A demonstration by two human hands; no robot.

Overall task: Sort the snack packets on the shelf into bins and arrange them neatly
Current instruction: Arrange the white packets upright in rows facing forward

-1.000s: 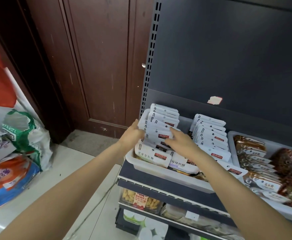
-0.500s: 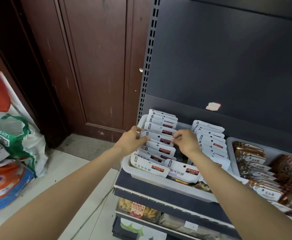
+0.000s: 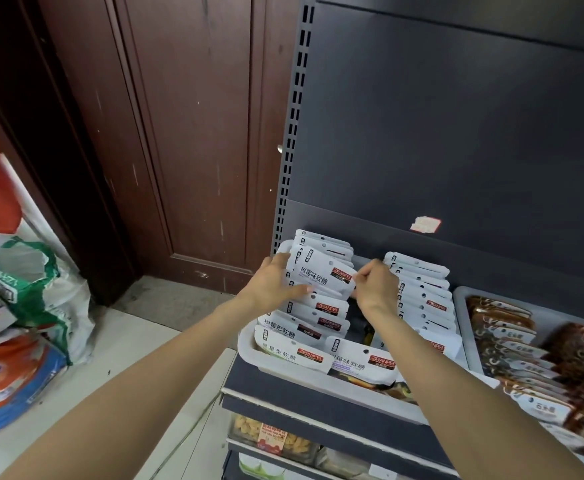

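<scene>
**Both hands on one white packet**

Our left hand [image 3: 276, 285] holds the left edge of a white snack packet [image 3: 321, 275], fingers behind it and thumb along its lower front; our right hand [image 3: 375, 289] pinches the packet's right edge with curled fingers. We hold it upright, lifted above the left row of packets [image 3: 304, 320] standing in the white bin [image 3: 283, 362] just below our hands. A second row of white packets [image 3: 422, 296] stands just right of our right hand in the same bin. Farther right, a grey bin [image 3: 463, 306] holds brown packets [image 3: 505, 327]. Below our wrists runs the shelf [image 3: 283, 386] edge; left of our left hand stands a brown door [image 3: 193, 133].
</scene>
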